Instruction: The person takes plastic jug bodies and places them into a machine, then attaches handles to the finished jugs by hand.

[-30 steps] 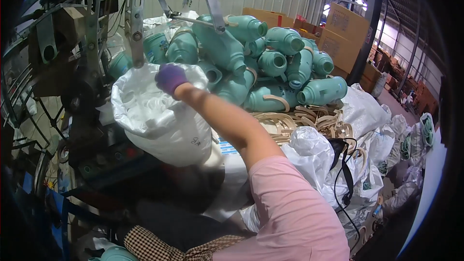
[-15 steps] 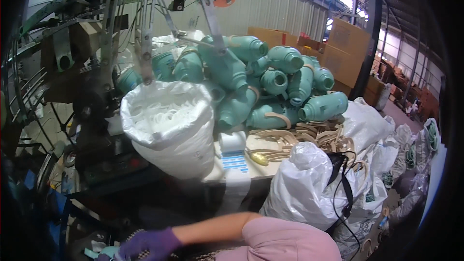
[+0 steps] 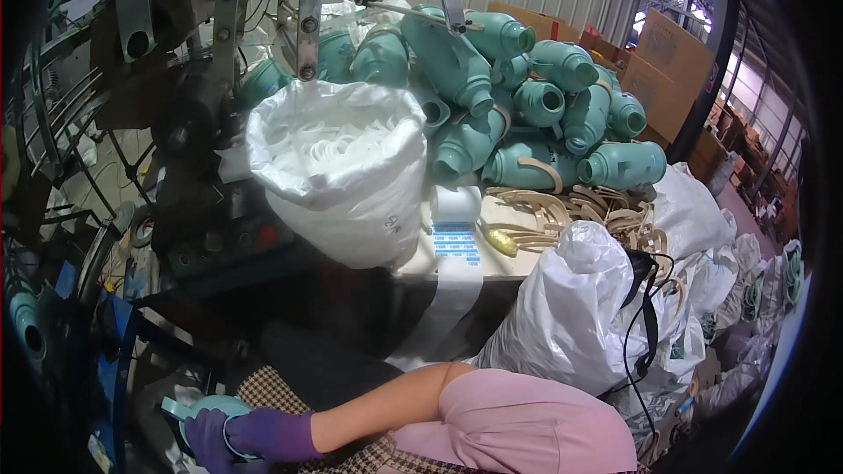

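At the lower left, my right hand (image 3: 272, 433) in a purple glove reaches across from a pink short sleeve. Its fingers close round a teal plastic part (image 3: 219, 404) with a projecting tab and a thin curved loop. The lower side of this part is hidden by the glove and the picture's edge. I cannot make out my left hand anywhere. Ahead stands an open white sack (image 3: 338, 202) filled with white plastic rings (image 3: 334, 147). Beside it, a roll of blue-printed labels (image 3: 457, 204) trails its strip over the table's front edge.
Teal flask-shaped shells (image 3: 448, 66) are heaped behind the sack. Tan curved handles (image 3: 536, 211) lie on the table (image 3: 421, 254) by a small yellow object (image 3: 501, 242). Filled white bags (image 3: 571, 316) stand right, with a black cord (image 3: 648, 325). Metal machine arms (image 3: 307, 17) hang above the sack.
The view has shifted, so the table and heap sit higher in the picture. My gloved hand shows more fully, with the teal part clearer in it.
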Motion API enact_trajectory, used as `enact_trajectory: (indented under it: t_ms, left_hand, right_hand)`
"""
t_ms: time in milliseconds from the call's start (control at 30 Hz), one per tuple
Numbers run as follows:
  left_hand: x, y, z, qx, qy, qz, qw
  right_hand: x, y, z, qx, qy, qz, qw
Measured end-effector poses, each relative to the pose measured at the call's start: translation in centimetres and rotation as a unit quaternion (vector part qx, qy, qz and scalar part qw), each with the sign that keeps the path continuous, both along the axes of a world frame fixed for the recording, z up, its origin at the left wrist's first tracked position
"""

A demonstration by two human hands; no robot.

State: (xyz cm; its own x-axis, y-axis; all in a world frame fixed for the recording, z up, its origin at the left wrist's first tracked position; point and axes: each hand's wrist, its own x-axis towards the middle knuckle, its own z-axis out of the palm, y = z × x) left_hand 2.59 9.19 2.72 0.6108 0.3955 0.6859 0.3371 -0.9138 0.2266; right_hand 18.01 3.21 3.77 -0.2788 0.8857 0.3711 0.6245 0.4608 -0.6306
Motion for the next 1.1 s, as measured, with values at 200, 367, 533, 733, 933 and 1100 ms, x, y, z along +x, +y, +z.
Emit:
enact_trajectory:
  t_ms: [200,367,533,733,933,1100]
  left_hand:
    - [0.6,-0.7,-1.6,-0.015,0.002,0.01,1.0]
    - [1.9,-1.0,-2.8,0.058,0.138,0.091,0.985]
    - [2.8,-0.9,-1.0,0.085,0.11,0.039,0.989]
    - [-5.1,-3.0,-11.2,0.185,0.251,-0.093,0.945]
    - [-0.1,-6.3,-9.2,0.371,0.266,-0.153,0.876]
    - [-1.5,-7.0,-11.2,0.229,0.276,-0.172,0.918]
  right_hand:
    - [1.2,-0.2,-3.0,-0.013,-0.038,0.041,0.998]
    - [2.7,-1.9,-3.7,-0.102,-0.034,0.093,0.99]
    - [4.7,-4.5,-4.3,0.043,0.188,0.02,0.981]
    - [24.0,-18.0,-5.7,0.142,0.045,-0.514,0.845]
    - [34.0,-27.5,-13.0,0.044,-0.048,-0.716,0.695]
    - [35.5,-28.5,-15.0,0.083,-0.1,-0.696,0.706]
